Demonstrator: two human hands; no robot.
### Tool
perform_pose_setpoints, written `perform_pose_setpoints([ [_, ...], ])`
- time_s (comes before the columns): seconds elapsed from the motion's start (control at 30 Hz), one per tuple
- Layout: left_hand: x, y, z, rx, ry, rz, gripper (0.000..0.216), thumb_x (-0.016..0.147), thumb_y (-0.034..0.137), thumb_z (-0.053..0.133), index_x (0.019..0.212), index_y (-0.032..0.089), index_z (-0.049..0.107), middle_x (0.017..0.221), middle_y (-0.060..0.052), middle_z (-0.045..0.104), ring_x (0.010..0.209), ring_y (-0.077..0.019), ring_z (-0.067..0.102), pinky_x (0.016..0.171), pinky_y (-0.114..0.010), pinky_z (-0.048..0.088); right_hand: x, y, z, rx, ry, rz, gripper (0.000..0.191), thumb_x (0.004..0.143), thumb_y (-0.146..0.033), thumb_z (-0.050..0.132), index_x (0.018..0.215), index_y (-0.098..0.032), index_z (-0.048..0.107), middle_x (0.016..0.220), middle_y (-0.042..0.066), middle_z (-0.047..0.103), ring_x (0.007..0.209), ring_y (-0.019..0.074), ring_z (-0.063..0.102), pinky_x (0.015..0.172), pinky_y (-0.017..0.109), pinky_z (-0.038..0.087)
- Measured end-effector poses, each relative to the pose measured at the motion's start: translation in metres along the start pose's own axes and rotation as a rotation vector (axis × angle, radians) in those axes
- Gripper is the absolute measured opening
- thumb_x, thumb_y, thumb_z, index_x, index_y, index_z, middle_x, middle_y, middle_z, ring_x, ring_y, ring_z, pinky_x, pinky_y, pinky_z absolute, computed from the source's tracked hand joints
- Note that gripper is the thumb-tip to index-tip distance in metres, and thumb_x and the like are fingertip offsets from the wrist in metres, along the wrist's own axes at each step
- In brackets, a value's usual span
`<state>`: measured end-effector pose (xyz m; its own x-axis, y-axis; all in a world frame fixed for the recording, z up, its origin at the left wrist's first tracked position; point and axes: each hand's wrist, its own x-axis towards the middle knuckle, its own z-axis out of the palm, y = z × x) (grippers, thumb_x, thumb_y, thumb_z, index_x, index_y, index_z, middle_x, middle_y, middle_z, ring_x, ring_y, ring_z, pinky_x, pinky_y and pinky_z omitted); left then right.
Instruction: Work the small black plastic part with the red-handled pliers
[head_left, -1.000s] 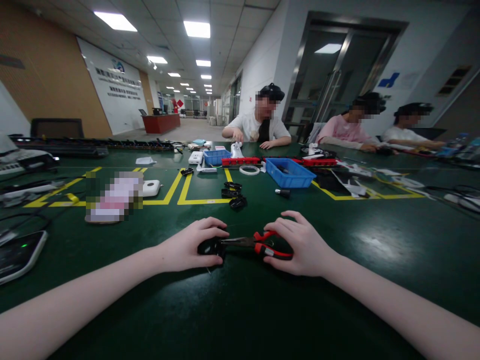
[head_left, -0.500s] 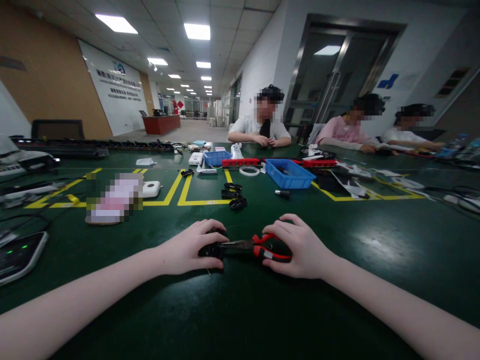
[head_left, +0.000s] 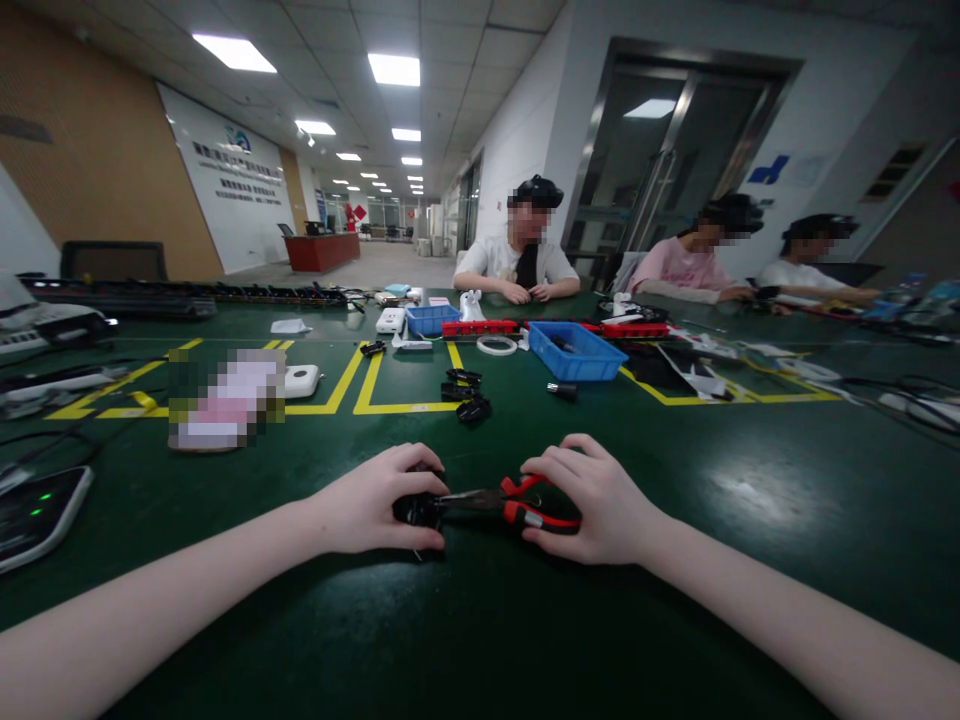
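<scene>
My left hand (head_left: 386, 500) is closed around a small black part (head_left: 420, 511) on the green table, thumb below it and fingers above. What kind of part it is I cannot make out. My right hand (head_left: 592, 500) grips the red-and-black handles of long-nose pliers (head_left: 514, 502). Their jaws point left, and the tips meet the black part at my left hand; whether they pinch it is too small to tell. A thin pale bit shows just below my left thumb.
Beyond my hands lie several black parts (head_left: 466, 395), a black cylinder (head_left: 562, 390), a blue bin (head_left: 577, 352), a white ring (head_left: 496, 346) and a smaller blue bin (head_left: 433, 320). A blurred-out phone-shaped item (head_left: 229, 400) and a white box (head_left: 301, 380) lie left. Several people sit across the table.
The whole view has shifted very slightly. Both hands keep their hold, and the pliers stay at the black part with almost no movement.
</scene>
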<state>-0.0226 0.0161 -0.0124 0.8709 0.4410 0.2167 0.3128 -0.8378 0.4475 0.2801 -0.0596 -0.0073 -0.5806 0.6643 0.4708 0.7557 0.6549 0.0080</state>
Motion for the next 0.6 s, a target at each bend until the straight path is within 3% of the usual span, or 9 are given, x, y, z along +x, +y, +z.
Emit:
perform_pose_setpoints([
  [0.3, -0.0018, -0.0022, 0.0020, -0.038, 0.046, 0.012, 0.039, 0.081, 0.037, 0.078, 0.116, 0.023, 0.068, 0.131, -0.010, 0.053, 0.121, -0.0283, 0.054, 0.105, -0.047, 0.048, 0.0001, -0.0007, 0.0002, -0.011, 0.011, -0.010, 0.047, 0.077, -0.048, 0.071, 0.109, -0.017, 0.059, 0.094, 0.008, 0.071, 0.079, 0.0219, 0.065, 0.082, 0.041, 0.041],
  [0.6, -0.0019, -0.0065, 0.0064, 0.028, 0.150, 0.091, 0.045, 0.078, 0.034, 0.081, 0.120, 0.024, 0.066, 0.134, -0.011, 0.052, 0.125, -0.0305, 0.052, 0.106, -0.049, 0.047, -0.0008, 0.0000, 0.0013, 0.107, -0.069, 0.122, 0.043, 0.074, -0.047, 0.073, 0.105, -0.019, 0.060, 0.089, 0.005, 0.070, 0.069, 0.0183, 0.059, 0.068, 0.035, 0.041],
])
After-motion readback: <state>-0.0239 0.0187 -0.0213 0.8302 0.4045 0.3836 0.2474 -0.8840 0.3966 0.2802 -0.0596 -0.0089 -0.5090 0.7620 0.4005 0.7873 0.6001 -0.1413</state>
